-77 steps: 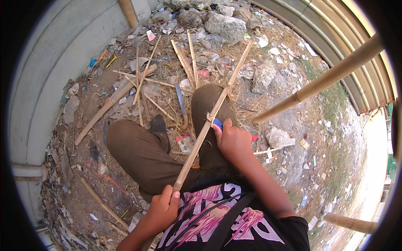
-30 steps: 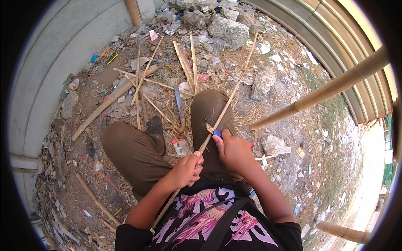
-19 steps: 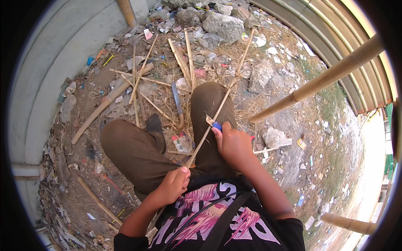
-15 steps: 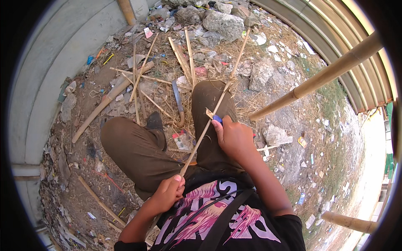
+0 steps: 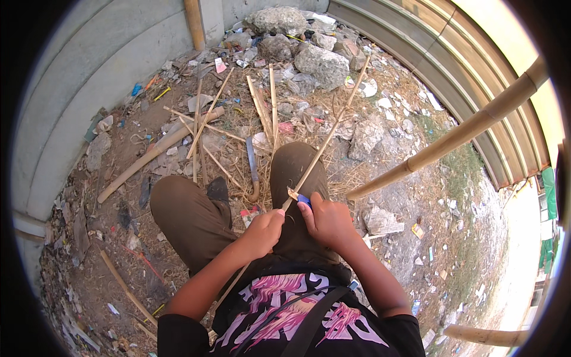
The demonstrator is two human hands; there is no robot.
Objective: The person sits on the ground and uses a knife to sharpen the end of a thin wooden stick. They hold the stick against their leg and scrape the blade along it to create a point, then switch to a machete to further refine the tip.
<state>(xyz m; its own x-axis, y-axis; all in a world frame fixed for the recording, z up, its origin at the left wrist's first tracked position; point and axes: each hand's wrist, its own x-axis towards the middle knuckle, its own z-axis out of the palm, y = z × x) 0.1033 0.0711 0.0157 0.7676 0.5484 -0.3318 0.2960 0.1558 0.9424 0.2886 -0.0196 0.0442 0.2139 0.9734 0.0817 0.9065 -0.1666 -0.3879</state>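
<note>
I sit with my brown-trousered knees (image 5: pixel 297 166) raised over littered ground. My left hand (image 5: pixel 262 229) is closed around a long thin bamboo strip (image 5: pixel 324 146) that runs from beside my waist up and away toward the rocks. My right hand (image 5: pixel 327 220) grips a small blue-handled knife (image 5: pixel 300 198) whose blade rests against the strip just above my left hand. Both hands sit close together over my right thigh.
Split bamboo slats (image 5: pixel 262 110) and a large curved blade (image 5: pixel 252 169) lie on the ground ahead. A thicker bamboo pole (image 5: pixel 160 152) lies at left, another pole (image 5: pixel 452 137) leans at right. Rocks (image 5: pixel 324 62) pile against a grey wall (image 5: pixel 77 101) and corrugated sheet (image 5: pixel 428 65).
My left hand has slid forward along the strip, from near my waist up to just below the knife. My right hand and the knife stay almost in place.
</note>
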